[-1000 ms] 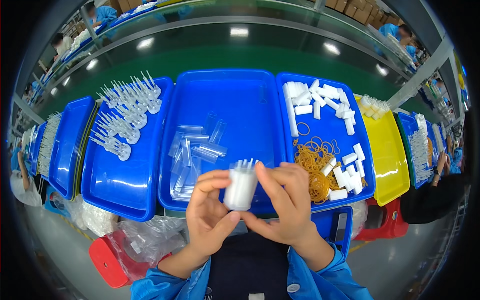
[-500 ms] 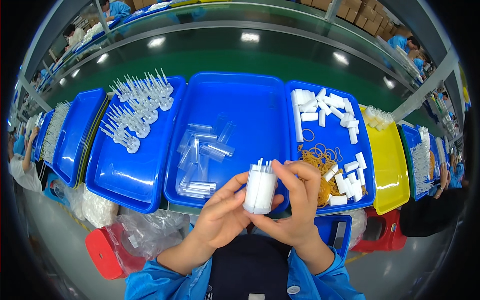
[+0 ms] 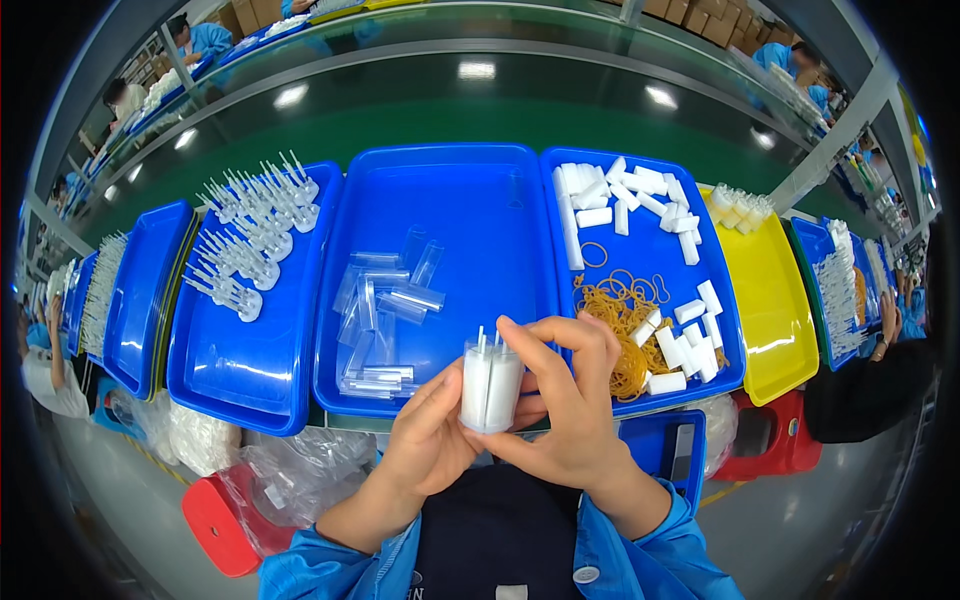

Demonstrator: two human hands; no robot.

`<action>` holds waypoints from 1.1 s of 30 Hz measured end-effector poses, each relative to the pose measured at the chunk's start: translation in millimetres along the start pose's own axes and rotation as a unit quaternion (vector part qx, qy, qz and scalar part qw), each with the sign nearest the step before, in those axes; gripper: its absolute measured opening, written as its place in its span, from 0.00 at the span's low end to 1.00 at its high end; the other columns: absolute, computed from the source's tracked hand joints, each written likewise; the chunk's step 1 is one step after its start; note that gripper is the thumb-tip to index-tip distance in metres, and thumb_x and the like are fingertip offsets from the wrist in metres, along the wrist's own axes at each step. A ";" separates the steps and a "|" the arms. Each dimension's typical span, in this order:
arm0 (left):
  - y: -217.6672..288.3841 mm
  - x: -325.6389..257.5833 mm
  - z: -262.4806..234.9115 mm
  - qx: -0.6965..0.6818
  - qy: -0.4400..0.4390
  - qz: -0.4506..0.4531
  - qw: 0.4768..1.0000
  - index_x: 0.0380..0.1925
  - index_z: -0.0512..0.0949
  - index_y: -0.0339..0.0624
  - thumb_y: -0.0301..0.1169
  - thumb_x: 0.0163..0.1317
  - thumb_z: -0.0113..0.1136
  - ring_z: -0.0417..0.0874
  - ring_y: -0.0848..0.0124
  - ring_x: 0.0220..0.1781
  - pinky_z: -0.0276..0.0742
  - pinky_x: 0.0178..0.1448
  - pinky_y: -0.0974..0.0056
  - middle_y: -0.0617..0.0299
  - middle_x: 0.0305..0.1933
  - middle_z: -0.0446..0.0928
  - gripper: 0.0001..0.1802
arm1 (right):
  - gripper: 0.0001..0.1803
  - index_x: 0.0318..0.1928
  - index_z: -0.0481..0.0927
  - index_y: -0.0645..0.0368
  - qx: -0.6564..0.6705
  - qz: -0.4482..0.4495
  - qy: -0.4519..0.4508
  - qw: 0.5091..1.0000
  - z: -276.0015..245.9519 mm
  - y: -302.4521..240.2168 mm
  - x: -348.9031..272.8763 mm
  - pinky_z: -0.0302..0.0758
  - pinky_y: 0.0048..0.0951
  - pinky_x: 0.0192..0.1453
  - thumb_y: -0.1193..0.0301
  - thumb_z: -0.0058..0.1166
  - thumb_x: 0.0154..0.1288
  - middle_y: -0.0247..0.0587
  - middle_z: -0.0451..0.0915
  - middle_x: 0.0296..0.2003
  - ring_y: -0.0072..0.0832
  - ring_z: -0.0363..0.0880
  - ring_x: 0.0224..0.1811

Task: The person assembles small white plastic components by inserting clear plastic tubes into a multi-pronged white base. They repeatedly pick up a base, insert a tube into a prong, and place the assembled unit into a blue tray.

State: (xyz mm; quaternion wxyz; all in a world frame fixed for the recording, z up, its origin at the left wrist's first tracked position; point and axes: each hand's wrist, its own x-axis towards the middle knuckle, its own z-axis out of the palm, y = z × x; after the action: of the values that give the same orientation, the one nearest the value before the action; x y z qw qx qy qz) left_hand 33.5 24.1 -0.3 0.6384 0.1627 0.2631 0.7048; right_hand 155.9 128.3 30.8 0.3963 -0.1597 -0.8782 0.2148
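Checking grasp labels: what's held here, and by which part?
A white bundle of small tubes, upright, gripped around its sides by both the left hand and right hand.

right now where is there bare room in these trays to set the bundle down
The middle tray is bare along its back and right side, beside the clear tubes. The left tray is free in front of the white pieces. The right tray is crowded with rubber bands and white blocks.
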 end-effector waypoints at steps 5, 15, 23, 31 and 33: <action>0.0 1.6 -0.4 -0.006 -0.019 -0.020 1.000 0.68 0.59 0.34 0.50 0.78 0.28 0.76 0.47 0.62 0.78 0.63 0.46 0.43 0.64 0.70 0.32 | 0.38 0.58 0.78 0.56 0.002 0.022 0.035 0.999 2.6 -3.1 -2.4 0.55 0.47 0.61 0.59 0.72 0.42 0.35 0.74 0.45 0.30 0.72 0.49; -5.9 4.9 1.9 -0.033 0.029 -0.067 0.997 0.66 0.61 0.33 0.54 0.77 0.26 0.79 0.48 0.59 0.78 0.63 0.48 0.41 0.59 0.73 0.36 | 0.41 0.56 0.80 0.54 -0.034 0.015 0.037 0.999 3.2 -1.7 -7.6 0.53 0.47 0.66 0.58 0.76 0.36 0.37 0.71 0.43 0.35 0.73 0.51; 6.4 2.6 -8.1 0.017 0.023 0.108 0.994 0.63 0.63 0.28 0.48 0.75 0.44 0.82 0.61 0.42 0.84 0.46 0.56 0.45 0.53 0.75 0.32 | 0.35 0.58 0.78 0.52 -0.009 0.041 -0.016 0.999 -44.3 20.7 15.7 0.54 0.46 0.62 0.61 0.70 0.46 0.37 0.73 0.47 0.37 0.70 0.54; 14.1 14.7 -11.4 0.205 0.053 0.205 0.955 0.63 0.65 0.27 0.40 0.71 0.52 0.80 0.69 0.37 0.78 0.36 0.66 0.52 0.47 0.77 0.30 | 0.09 0.23 0.83 0.55 -0.234 0.136 -0.174 0.947 -75.1 146.8 34.0 0.74 0.37 0.35 0.65 0.69 0.50 0.41 0.79 0.26 0.37 0.79 0.28; 13.6 13.9 -14.1 0.227 0.049 0.206 0.951 0.63 0.66 0.27 0.40 0.71 0.53 0.80 0.69 0.37 0.78 0.36 0.66 0.51 0.47 0.77 0.29 | 0.10 0.21 0.81 0.57 -0.219 0.117 -0.179 0.952 -63.2 155.4 31.4 0.75 0.36 0.31 0.66 0.68 0.50 0.41 0.79 0.25 0.37 0.80 0.26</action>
State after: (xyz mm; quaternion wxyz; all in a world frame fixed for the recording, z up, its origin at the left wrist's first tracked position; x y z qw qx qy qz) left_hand 12.6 34.8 -5.3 0.4118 0.3188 0.4080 0.7499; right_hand 201.5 291.5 9.6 0.1604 -0.3029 -0.9354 0.0873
